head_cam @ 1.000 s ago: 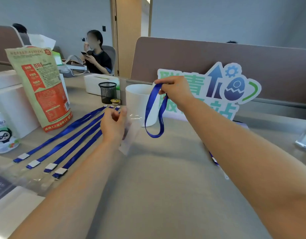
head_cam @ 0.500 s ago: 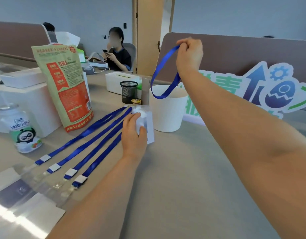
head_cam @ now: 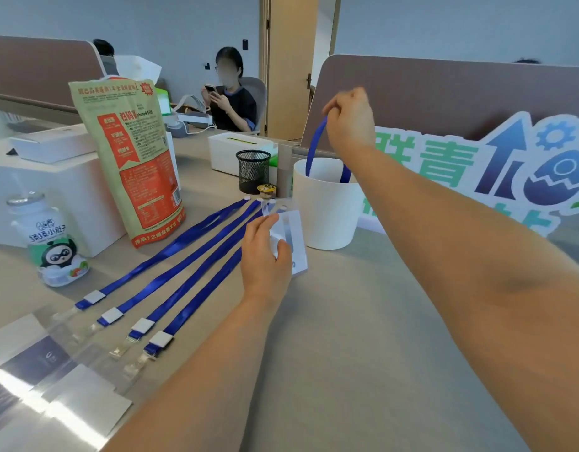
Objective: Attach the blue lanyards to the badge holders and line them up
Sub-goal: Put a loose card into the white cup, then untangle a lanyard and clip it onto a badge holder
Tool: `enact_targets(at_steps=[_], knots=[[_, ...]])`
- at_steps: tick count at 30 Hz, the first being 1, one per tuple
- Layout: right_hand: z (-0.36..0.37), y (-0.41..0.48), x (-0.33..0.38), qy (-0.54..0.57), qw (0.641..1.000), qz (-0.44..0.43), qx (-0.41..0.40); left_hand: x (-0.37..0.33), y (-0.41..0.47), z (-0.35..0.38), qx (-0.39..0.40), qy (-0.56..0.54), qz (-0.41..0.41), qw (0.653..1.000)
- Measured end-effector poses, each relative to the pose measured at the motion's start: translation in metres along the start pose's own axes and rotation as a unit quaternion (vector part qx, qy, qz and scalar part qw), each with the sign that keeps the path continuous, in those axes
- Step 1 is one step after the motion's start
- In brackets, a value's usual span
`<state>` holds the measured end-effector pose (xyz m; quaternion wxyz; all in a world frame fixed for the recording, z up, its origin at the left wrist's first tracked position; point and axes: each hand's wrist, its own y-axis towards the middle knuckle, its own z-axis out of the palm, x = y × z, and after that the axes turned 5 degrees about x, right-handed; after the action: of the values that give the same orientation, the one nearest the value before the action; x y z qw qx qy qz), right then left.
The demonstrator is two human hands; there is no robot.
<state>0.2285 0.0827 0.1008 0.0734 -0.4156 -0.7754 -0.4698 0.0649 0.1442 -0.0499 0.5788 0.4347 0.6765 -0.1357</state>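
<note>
Landmark: the white cup [head_cam: 327, 223] is standing on the grey table [head_cam: 363, 353]; all positions below are referring to it.
Right hand: the right hand [head_cam: 350, 120] is hovering directly above the cup, with its curled fingers and thumb pinching the top of a blue lanyard [head_cam: 315, 141].
Held lanyard: it is hanging as a loop from the pinch down to the cup's rim. Whether its lower end is sitting inside the cup or behind it cannot be told.
Left hand: the left hand [head_cam: 265, 256] is resting just left of the cup's base, with its fingers curling round a clear badge holder [head_cam: 293, 239] and gripping it.
Laid-out row: four blue lanyards [head_cam: 190, 256] are lying side by side left of the cup and running toward the camera. Their white clips are pointing at the row of clear holders [head_cam: 82, 402].
Other items: a mesh pen pot [head_cam: 252, 171] is standing behind and left of the cup, with a printed bag [head_cam: 131, 164] and a drink bottle [head_cam: 53, 239] farther left. A cut-out sign [head_cam: 477, 164] is leaning to the cup's right.
</note>
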Motion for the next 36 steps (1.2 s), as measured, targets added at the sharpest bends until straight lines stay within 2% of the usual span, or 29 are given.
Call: enact_targets(at_steps=[4, 7, 10, 14, 16, 19, 23, 30, 36], knots=[[0.004, -0.016, -0.007, -0.087, 0.984, 0.046, 0.151, -0.001, 0.000, -0.001, 0.002, -0.002, 0.002, 1.000], [-0.002, -0.025, -0.004, -0.145, 0.946, 0.062, 0.284, -0.002, -0.001, -0.002, 0.004, 0.002, -0.003, 1.000], [-0.008, -0.030, 0.000, -0.123, 0.930, 0.092, 0.335, -0.003, -0.003, -0.002, 0.004, 0.010, 0.001, 1.000], [-0.023, -0.043, 0.003, -0.112, 0.932, 0.061, 0.339, -0.006, -0.007, -0.003, 0.010, 0.028, 0.018, 0.999], [-0.032, -0.052, 0.002, -0.095, 0.946, 0.018, 0.308, -0.009, -0.010, -0.003, 0.005, 0.033, 0.032, 0.999], [-0.045, -0.060, -0.007, -0.039, 0.966, 0.029, 0.252, -0.015, -0.016, -0.004, 0.001, 0.030, 0.066, 0.997], [-0.069, -0.083, -0.015, -0.022, 0.976, 0.058, 0.211, -0.026, -0.027, -0.002, 0.014, 0.017, 0.098, 0.995], [-0.129, -0.153, -0.053, -0.018, 0.978, 0.084, 0.189, -0.056, -0.050, 0.021, 0.179, 0.047, 0.112, 0.976], [-0.185, -0.214, -0.097, -0.007, 0.966, 0.161, 0.202, -0.076, -0.084, 0.055, 0.291, 0.091, 0.115, 0.946]])
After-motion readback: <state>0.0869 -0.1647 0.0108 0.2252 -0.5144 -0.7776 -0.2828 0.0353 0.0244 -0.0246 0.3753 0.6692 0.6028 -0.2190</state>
